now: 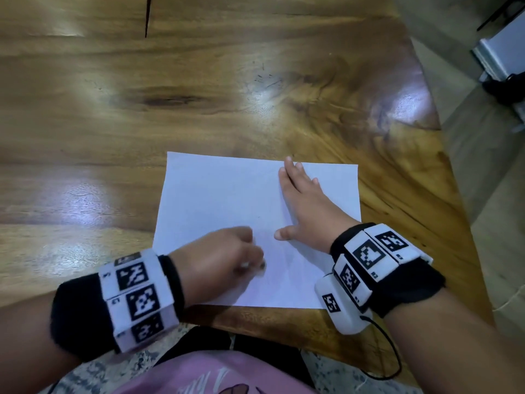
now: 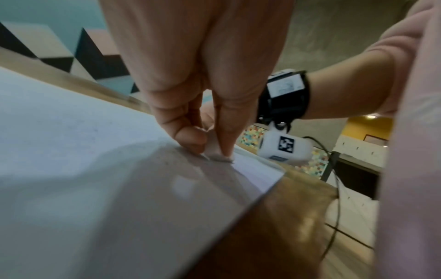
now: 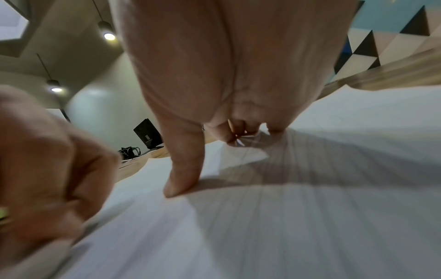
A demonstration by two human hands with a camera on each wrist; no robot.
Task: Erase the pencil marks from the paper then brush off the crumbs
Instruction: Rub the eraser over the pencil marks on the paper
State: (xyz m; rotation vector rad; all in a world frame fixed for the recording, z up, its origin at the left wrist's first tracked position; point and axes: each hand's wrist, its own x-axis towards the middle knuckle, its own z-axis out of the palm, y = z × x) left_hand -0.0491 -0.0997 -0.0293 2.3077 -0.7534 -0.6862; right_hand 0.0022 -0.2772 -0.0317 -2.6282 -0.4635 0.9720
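Observation:
A white sheet of paper (image 1: 227,191) lies on the wooden table (image 1: 199,95) near its front edge. My left hand (image 1: 227,254) pinches a small white eraser (image 2: 218,153) between thumb and fingers and presses its tip onto the sheet (image 2: 71,151) near the front middle; in the head view the hand looks blurred. My right hand (image 1: 301,200) lies flat on the right part of the sheet (image 3: 310,207), fingers straight and thumb spread. Pencil marks are too faint to make out.
The table's right edge (image 1: 443,177) runs close beside the paper, with floor beyond it. A black cable (image 1: 389,354) hangs from the right wrist unit over the front edge. Bare wood stretches to the left and behind the sheet.

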